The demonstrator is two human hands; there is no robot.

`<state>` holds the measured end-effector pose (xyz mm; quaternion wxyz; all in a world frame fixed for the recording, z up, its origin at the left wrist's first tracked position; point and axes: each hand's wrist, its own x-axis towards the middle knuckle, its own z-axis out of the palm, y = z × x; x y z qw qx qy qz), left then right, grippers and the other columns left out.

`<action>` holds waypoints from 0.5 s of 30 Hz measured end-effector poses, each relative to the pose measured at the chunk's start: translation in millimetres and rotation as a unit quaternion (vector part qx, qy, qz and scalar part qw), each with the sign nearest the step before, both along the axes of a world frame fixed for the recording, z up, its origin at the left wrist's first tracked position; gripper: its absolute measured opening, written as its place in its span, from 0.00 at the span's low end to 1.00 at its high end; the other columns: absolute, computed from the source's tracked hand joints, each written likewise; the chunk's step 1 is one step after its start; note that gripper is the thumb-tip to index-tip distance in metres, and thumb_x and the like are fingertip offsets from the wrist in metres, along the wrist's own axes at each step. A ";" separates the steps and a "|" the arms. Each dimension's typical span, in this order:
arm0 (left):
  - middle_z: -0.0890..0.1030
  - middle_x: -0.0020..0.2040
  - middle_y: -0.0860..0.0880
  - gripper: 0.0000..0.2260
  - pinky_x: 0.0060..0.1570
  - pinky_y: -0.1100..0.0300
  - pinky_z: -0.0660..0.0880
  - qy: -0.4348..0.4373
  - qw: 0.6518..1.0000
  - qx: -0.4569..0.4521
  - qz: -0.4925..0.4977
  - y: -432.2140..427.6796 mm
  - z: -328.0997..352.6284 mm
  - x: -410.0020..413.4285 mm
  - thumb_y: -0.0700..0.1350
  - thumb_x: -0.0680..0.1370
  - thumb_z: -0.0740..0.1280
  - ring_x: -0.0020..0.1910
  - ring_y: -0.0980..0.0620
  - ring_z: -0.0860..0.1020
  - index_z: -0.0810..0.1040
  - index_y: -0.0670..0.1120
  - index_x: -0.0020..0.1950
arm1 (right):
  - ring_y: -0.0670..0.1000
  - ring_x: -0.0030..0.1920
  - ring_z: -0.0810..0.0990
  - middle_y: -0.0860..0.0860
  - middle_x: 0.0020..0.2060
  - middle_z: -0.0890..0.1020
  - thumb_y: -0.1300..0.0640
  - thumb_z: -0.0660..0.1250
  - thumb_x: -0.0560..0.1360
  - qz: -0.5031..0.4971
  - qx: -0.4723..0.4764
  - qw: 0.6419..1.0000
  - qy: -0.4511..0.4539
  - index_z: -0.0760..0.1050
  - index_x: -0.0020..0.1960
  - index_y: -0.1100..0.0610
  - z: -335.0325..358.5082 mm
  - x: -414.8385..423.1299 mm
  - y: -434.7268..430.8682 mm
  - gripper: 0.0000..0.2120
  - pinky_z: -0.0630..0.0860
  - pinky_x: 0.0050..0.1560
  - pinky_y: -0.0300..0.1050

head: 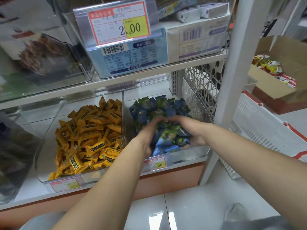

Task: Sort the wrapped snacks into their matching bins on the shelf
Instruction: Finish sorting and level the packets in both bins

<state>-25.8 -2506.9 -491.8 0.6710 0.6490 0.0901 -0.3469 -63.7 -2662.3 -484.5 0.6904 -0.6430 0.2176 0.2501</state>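
**Both hands cupped round the blue heap**

Curled inward from either side, the left hand [150,130] and the right hand [189,130] wrap round a heap of blue-and-green wrapped snacks [171,138], and their fingertips meet on top of the pile. The heap lies in the right-hand clear bin [187,154] on the lower shelf [171,178], with more of the same snacks piled toward the back of that bin. A small price tag [155,164] is clipped to the bin's front, just below the left wrist. Touching it on the left, a second clear bin [48,146] holds yellow wrapped snacks [93,130]. On the shelf above, a large price tag [119,22] stands in front of boxed goods. Off to the right, beyond the white upright, a cardboard box [265,83] holds bright mixed packets and rests on a white basket [259,122].
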 end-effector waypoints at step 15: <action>0.83 0.57 0.41 0.23 0.58 0.43 0.77 -0.043 0.983 -0.155 0.093 11.0 11.2 11.6 0.60 0.77 0.61 0.55 0.40 0.82 0.82 0.45 0.60 | 0.56 0.53 0.84 0.53 0.53 0.85 0.41 0.66 0.72 -0.124 -0.007 0.982 -0.143 0.82 0.56 0.50 10.4 5.2 -8.4 0.18 0.79 0.57 0.53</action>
